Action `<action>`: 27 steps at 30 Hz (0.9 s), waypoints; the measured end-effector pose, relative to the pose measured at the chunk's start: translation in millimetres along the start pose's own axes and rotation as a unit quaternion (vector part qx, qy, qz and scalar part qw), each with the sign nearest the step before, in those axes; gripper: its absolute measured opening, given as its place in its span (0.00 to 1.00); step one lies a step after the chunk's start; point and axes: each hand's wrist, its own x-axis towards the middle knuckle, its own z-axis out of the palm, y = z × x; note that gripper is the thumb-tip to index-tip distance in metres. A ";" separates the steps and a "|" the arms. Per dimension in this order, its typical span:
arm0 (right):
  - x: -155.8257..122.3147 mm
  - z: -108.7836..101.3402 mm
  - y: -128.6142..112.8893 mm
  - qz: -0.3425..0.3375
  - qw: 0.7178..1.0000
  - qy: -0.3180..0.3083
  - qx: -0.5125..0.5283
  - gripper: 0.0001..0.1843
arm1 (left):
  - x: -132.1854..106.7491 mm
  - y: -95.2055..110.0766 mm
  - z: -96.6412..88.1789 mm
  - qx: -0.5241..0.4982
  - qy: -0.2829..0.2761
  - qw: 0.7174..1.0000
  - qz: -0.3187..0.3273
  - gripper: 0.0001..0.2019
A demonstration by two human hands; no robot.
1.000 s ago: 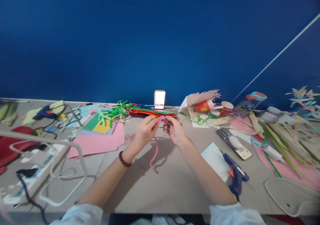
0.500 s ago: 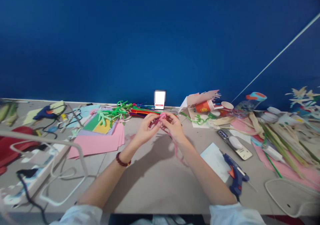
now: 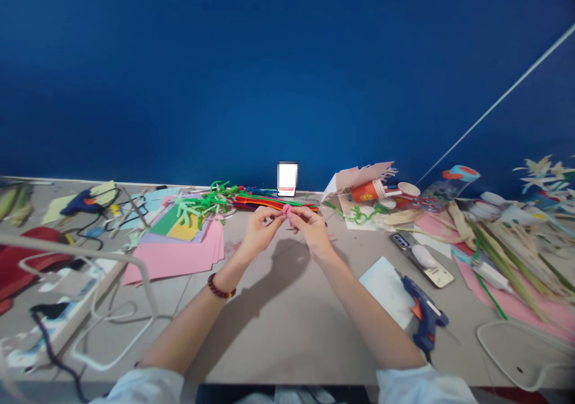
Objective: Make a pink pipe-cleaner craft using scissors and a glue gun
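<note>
A pink pipe cleaner (image 3: 287,211), wound into a small coil, is held up between my two hands over the middle of the table. My left hand (image 3: 262,229) pinches it from the left with thumb and forefinger. From the right, the thumb and forefinger of my right hand (image 3: 311,228) press on the same coil. Fingers hide part of it. Just beyond my hands lies a bundle of coloured pipe cleaners (image 3: 256,200), and twisted green pipe cleaners (image 3: 209,202) are heaped to its left.
Behind the bundle a phone (image 3: 287,179) stands upright. Pink paper sheets (image 3: 173,257) and a power strip (image 3: 67,314) lie left. At right are a glue gun (image 3: 423,314), another phone (image 3: 438,275), a red paper cup (image 3: 366,191) and dried husks (image 3: 512,254).
The pink coil has shifted slightly left in my fingers and turned. Its long loose end, which hung below my right hand, no longer shows there.
</note>
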 end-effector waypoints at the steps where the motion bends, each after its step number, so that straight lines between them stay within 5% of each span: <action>1: 0.1 0.6 -0.1 0.025 0.999 -0.002 0.028 0.11 | 0.0 1.2 -0.4 0.001 0.000 1.000 0.002 0.05; 7: -1.0 3.2 -1.2 0.142 0.978 -0.033 0.148 0.17 | -1.1 10.7 -0.1 -0.065 -0.094 0.989 -0.092 0.09; 17: -2.0 2.5 4.7 0.050 0.993 -0.030 0.103 0.15 | -3.0 12.7 5.0 -0.143 -0.177 0.968 -0.108 0.14; 27: -3.0 2.1 -2.1 0.121 0.975 -0.071 0.171 0.16 | -4.7 7.4 6.1 -0.345 -0.200 0.875 -0.273 0.11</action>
